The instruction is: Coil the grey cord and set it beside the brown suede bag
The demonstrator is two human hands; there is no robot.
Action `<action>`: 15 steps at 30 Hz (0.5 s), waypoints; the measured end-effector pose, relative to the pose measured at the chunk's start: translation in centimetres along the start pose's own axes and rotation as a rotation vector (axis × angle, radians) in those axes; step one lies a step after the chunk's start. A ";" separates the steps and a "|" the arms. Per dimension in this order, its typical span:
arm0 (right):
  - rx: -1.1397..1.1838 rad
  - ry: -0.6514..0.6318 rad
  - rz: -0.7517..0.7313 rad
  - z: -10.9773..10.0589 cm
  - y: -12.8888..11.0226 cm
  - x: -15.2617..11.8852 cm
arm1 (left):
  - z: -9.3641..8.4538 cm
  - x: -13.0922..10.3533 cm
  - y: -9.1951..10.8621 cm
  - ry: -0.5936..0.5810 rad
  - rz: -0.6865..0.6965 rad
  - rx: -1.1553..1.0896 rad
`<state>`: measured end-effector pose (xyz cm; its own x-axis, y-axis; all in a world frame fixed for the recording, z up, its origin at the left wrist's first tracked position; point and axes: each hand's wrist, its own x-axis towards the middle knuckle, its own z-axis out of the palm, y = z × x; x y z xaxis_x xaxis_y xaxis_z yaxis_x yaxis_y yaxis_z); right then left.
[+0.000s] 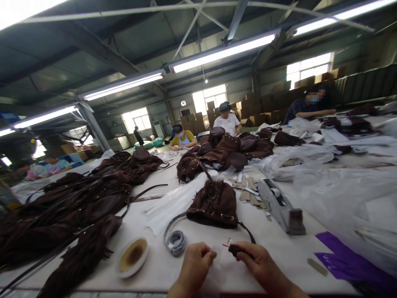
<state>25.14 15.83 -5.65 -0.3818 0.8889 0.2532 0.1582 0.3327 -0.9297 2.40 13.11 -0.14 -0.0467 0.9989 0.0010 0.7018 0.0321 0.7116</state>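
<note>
My left hand (198,263) is closed near the table's front edge, its fingers pinched together; what they hold, if anything, is too small to make out. To its right, my right hand (256,260) grips a small dark-handled tool (235,250) with a thin metal tip pointing up and left. The hands are apart. Just beyond them lies a brown fringed bag (214,205) with gold eyelets and a strap. A roll of grey tape or ribbon (176,243) lies left of the bag, above my left hand. A white dish (133,257) with a brown stain sits further left.
Piles of brown bags (89,194) cover the left side, with another heap (226,147) beyond the near bag. A grey tape dispenser (281,207), paper strips (249,192), clear plastic (341,198) and a purple sheet (350,260) lie rightward. Several people sit or stand beyond.
</note>
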 end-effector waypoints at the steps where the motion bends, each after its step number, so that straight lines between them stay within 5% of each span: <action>1: 0.028 0.003 -0.001 -0.1 -0.1 0.0 | 0.1 0.0 0.0 -0.005 -0.001 0.011; 15: -0.162 -0.082 0.039 -1.5 -1.6 -1.2 | 0.9 -0.2 0.3 -0.082 0.035 0.105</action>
<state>26.74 14.76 -4.08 -0.4447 0.8756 0.1889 0.3163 0.3508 -0.8814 3.25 12.94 -0.57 0.0344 0.9988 -0.0360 0.7730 -0.0037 0.6344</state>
